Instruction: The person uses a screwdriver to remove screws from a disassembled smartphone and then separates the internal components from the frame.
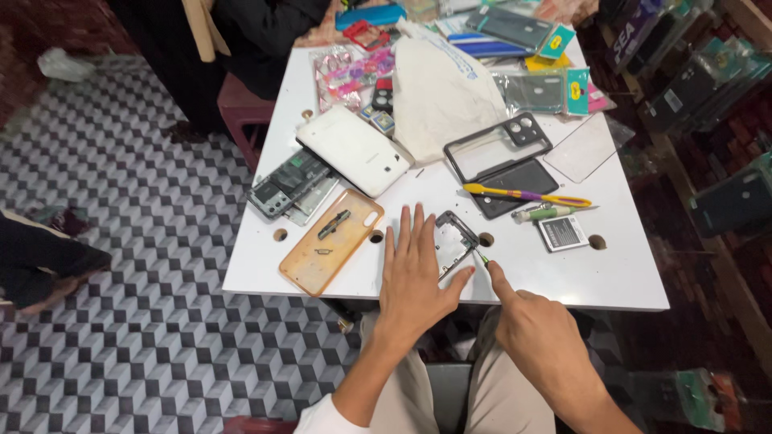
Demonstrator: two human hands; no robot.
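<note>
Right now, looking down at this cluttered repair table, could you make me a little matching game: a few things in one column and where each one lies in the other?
Things:
1. left hand
2. right hand
3. orange phone case
4. small battery

Places:
A. right part of the white table, below the yellow-and-purple tool
B. flat on the table, beside the phone frame
C. left of the flat hand, with small dark parts on it
D. at the table's near edge, fingers pinching a thin screwdriver

Pairs: 1-B, 2-D, 3-C, 4-A
</note>
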